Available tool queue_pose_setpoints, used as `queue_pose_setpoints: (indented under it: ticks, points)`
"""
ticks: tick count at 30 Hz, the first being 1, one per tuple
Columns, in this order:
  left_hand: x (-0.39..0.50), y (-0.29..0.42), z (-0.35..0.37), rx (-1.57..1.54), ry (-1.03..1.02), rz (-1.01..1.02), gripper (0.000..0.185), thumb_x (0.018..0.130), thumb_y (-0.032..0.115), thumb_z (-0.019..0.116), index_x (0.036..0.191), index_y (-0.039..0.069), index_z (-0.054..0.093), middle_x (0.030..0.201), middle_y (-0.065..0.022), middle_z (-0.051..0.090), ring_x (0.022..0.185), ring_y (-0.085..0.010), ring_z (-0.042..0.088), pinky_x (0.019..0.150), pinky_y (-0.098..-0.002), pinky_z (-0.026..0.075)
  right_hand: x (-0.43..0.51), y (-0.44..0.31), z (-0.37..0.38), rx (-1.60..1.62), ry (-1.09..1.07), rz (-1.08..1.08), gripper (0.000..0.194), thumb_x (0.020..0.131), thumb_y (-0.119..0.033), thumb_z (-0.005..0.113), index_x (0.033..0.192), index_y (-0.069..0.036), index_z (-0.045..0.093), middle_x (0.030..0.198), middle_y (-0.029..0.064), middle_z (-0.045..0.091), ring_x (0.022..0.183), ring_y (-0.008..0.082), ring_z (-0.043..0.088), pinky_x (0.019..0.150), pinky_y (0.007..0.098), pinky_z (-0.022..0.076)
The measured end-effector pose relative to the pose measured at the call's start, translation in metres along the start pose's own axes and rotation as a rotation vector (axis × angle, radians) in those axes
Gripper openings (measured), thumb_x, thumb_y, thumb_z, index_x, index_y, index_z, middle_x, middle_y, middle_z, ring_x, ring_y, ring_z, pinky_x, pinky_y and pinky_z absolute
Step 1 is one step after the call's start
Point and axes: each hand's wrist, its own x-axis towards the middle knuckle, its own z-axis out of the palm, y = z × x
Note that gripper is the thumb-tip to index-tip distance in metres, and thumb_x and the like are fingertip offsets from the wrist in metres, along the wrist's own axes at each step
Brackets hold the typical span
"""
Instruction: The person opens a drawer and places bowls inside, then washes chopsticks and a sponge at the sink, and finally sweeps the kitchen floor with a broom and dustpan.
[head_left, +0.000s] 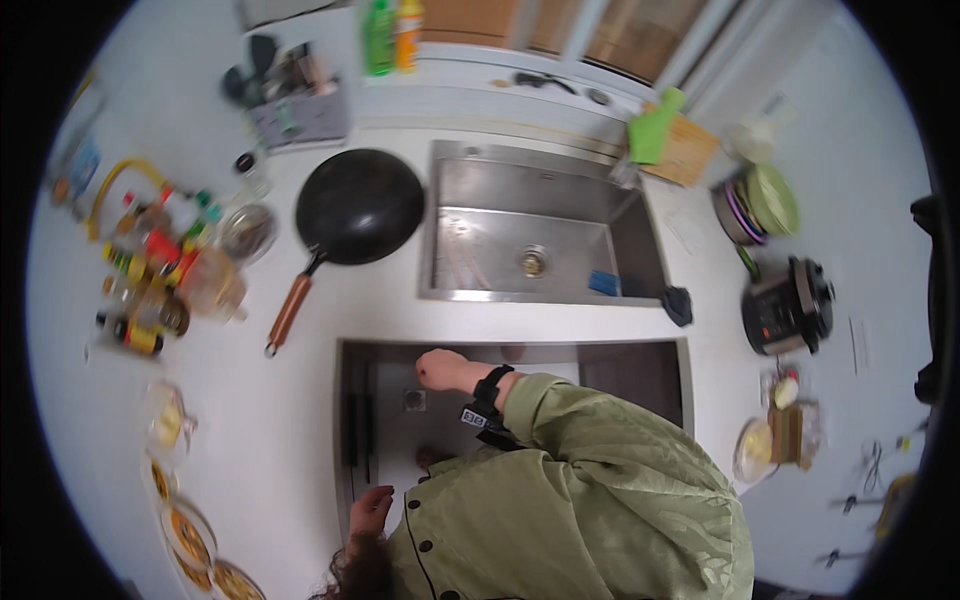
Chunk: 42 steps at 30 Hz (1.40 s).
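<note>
My right hand (441, 369), with a black strap at the wrist, hangs with curled fingers over the floor opening just in front of the white counter's edge; nothing shows in it. Lower left, my left hand (372, 510) is near the left side of the same opening, its fingers partly bent, with nothing visible in them. Beyond the right hand is a stainless steel sink (487, 191) with a blue sponge (604, 283) inside. A black wok (360, 206) with a wooden handle lies upside down left of the sink.
Sauce bottles (150, 300) and a glass jar (249, 232) crowd the left. A utensil holder (301, 120) stands at the back left. An electric pressure cooker (784, 311), stacked bowls (772, 201) and a dark cloth (677, 306) are on the right. Plates of food (187, 536) line the lower left.
</note>
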Motion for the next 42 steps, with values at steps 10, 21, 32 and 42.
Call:
queue_pose_setpoints:
  ticks: [10, 21, 32, 42]
  points:
    - [0.168, 0.157, 0.115, 0.252, -0.196, 0.249, 0.024, 0.084, 0.007, 0.058, 0.107, 0.001, 0.059, 0.093, -0.0106, 0.066, 0.084, -0.0143, 0.063, 0.075, -0.0259, 0.048, -0.236, 0.231, -0.179, -0.157, 1.237, 0.534, 0.019, 0.07, -0.011, 0.059, 0.088, -0.005, 0.061, 0.085, 0.0181, 0.061, 0.084, 0.0358, 0.057, 0.075, 0.0429, 0.0449]
    - [0.334, 0.376, 0.325, 0.038, -0.449, 0.219, 0.028, 0.09, 0.014, 0.05, 0.116, 0.004, 0.052, 0.104, -0.0066, 0.062, 0.093, -0.0157, 0.06, 0.078, -0.0274, 0.047, -0.282, 0.398, -0.273, 0.28, 1.217, 0.632, 0.029, 0.06, -0.004, 0.061, 0.089, -0.004, 0.06, 0.089, 0.0156, 0.059, 0.088, 0.0326, 0.056, 0.08, 0.0367, 0.0457]
    - [0.428, 0.432, 0.408, -0.54, -0.407, -0.044, 0.022, 0.089, 0.013, 0.05, 0.11, 0.008, 0.053, 0.107, -0.0056, 0.057, 0.099, -0.0186, 0.057, 0.082, -0.034, 0.047, -0.143, 0.423, -0.419, 0.992, 0.864, 0.218, 0.063, 0.06, 0.01, 0.046, 0.12, -0.008, 0.048, 0.11, 0.0092, 0.053, 0.094, 0.0215, 0.054, 0.081, 0.0266, 0.0439]
    - [0.454, 0.427, 0.449, -0.519, -0.42, -0.024, 0.027, 0.088, 0.022, 0.051, 0.112, 0.01, 0.049, 0.102, -0.0034, 0.055, 0.09, -0.0151, 0.056, 0.08, -0.0385, 0.047, -0.111, 0.343, -0.285, 1.582, 0.904, 0.425, 0.042, 0.066, -0.002, 0.058, 0.107, 0.0, 0.045, 0.097, 0.0121, 0.053, 0.087, 0.0229, 0.054, 0.073, 0.0328, 0.0465]
